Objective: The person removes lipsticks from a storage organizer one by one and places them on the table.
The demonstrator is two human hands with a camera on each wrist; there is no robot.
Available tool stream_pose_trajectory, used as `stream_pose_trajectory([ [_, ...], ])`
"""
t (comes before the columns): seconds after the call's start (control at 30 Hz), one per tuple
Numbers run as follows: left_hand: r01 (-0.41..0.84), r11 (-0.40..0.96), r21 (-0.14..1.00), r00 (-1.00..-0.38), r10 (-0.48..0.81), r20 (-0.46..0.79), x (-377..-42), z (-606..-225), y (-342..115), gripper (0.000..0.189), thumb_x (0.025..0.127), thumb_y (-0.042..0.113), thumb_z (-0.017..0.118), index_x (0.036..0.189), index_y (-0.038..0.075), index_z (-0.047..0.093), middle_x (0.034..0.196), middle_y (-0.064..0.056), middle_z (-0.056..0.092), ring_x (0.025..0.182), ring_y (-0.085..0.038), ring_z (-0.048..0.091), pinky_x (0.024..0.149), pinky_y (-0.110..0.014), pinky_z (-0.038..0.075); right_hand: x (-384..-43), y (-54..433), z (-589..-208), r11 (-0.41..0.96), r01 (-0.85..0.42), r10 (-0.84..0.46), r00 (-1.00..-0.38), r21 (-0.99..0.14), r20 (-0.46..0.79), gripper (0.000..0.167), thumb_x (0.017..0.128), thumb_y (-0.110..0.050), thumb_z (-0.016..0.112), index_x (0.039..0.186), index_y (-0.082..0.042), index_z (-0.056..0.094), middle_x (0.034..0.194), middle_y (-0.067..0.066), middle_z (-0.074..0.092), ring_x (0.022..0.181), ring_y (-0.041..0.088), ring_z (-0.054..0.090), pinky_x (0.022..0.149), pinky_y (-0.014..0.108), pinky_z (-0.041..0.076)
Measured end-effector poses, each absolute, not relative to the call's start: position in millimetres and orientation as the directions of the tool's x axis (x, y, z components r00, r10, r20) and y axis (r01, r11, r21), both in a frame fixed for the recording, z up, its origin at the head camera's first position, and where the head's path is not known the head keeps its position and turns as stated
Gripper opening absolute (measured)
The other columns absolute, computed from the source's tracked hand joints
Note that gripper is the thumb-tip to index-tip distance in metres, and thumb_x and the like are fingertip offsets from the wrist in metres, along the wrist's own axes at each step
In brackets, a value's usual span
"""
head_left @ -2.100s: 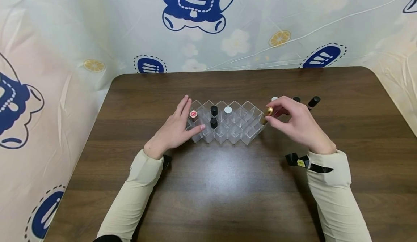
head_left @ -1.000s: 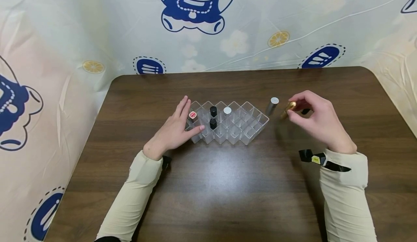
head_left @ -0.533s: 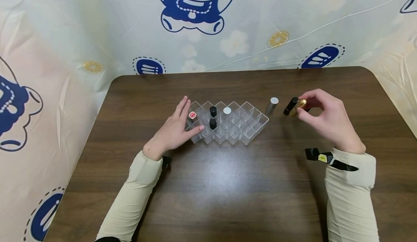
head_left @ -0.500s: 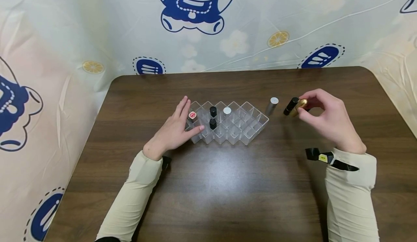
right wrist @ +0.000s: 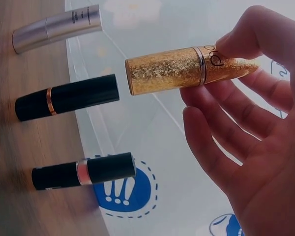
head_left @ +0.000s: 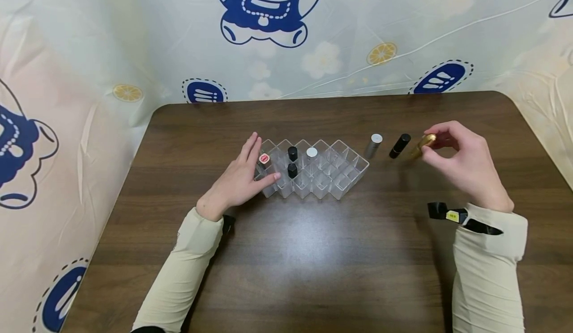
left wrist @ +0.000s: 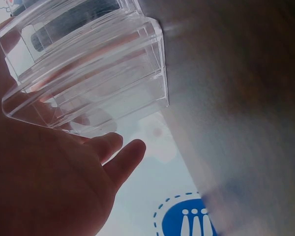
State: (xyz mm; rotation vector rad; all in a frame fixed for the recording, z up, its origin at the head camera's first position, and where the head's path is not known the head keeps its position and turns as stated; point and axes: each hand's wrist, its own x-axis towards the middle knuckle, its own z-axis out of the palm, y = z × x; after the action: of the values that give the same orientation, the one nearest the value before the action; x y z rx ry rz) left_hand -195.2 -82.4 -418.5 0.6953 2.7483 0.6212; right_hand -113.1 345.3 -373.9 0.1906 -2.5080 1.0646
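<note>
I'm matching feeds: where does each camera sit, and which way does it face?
Head: on the head, forward and down at the table; left hand, right hand and forearms show.
Left wrist: on that wrist, facing the rack; left hand shows.
Right wrist: on that wrist, facing the gold tube; right hand shows.
Head and right wrist share the gold tube.

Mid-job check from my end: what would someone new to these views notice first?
Probably the glittery gold tube, pinched in the right hand above the right side of the brown table. Next, likely the clear organizer near the middle, with four tubes standing in it and the left hand at its left end. The blue-and-white cartoon figure on the cloth beyond the table also stands out.
</note>
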Motion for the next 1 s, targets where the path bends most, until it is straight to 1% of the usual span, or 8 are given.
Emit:
stream_pose_trajectory([
  [0.1, 0.397, 0.796, 0.456, -0.859, 0.498, -0.122, -195.1, -418.6, -82.6, 0.099, 0.089, 0.070, 0.045, 0.156, 0.017, -0.005, 0.164, -0.002, -0.010, 0.146, -0.035, 0.025, 0.113, -0.057, 0.028, -112.5, 347.5, -374.5, 0.696, -0.267, 0.047, -0.909, -0.666, 0.413, 0.024, 0.079, 0.006, 0.068, 0.102, 0.001, 0.062, 0.090, -0.021, 0.058, 0.078, -0.011, 0.055, 0.076, 0.002, 0.040],
  [0.3, 0.398, 0.796, 0.456, -0.859, 0.498, -0.119, -195.2, -419.1, -82.8, 0.099, 0.089, 0.070, 0.045, 0.156, 0.018, -0.005, 0.163, 0.000, -0.012, 0.147, -0.033, 0.021, 0.113, -0.058, 0.027, -110.8, 352.7, -375.1, 0.688, -0.224, 0.087, -0.919, -0.691, 0.384, 0.023, 0.081, 0.004, 0.067, 0.103, 0.001, 0.062, 0.088, -0.021, 0.057, 0.077, -0.010, 0.055, 0.075, 0.002, 0.040],
  [0.53, 0.400, 0.795, 0.456, -0.859, 0.498, -0.115, -195.3, -418.9, -82.9, 0.099, 0.089, 0.070, 0.045, 0.156, 0.018, -0.005, 0.164, -0.002, -0.010, 0.147, -0.033, 0.021, 0.112, -0.059, 0.026, -109.5, 361.4, -378.7, 0.675, -0.171, 0.123, -0.933, -0.717, 0.338, 0.026, 0.083, 0.001, 0.068, 0.107, 0.001, 0.060, 0.090, -0.021, 0.058, 0.079, -0.009, 0.055, 0.075, 0.001, 0.040],
  [0.9, 0.391, 0.798, 0.458, -0.860, 0.494, -0.127, -195.0, -418.3, -82.3, 0.099, 0.089, 0.071, 0.044, 0.156, 0.018, -0.005, 0.163, 0.000, -0.012, 0.148, -0.032, 0.019, 0.113, -0.059, 0.025, -108.9, 373.0, -384.4, 0.672, -0.140, 0.169, -0.927, -0.727, 0.335, 0.026, 0.084, -0.001, 0.067, 0.108, 0.003, 0.060, 0.088, -0.025, 0.058, 0.077, -0.010, 0.055, 0.072, 0.001, 0.041],
  [1.0, 0.389, 0.799, 0.459, -0.860, 0.493, -0.130, -194.9, -417.9, -82.2, 0.099, 0.089, 0.071, 0.044, 0.156, 0.019, -0.005, 0.163, 0.001, -0.012, 0.147, -0.034, 0.021, 0.113, -0.059, 0.026, -107.9, 376.0, -384.5, 0.669, -0.123, 0.187, -0.927, -0.733, 0.326, 0.026, 0.084, -0.002, 0.067, 0.109, 0.003, 0.060, 0.088, -0.025, 0.058, 0.077, -0.009, 0.055, 0.072, 0.001, 0.041],
])
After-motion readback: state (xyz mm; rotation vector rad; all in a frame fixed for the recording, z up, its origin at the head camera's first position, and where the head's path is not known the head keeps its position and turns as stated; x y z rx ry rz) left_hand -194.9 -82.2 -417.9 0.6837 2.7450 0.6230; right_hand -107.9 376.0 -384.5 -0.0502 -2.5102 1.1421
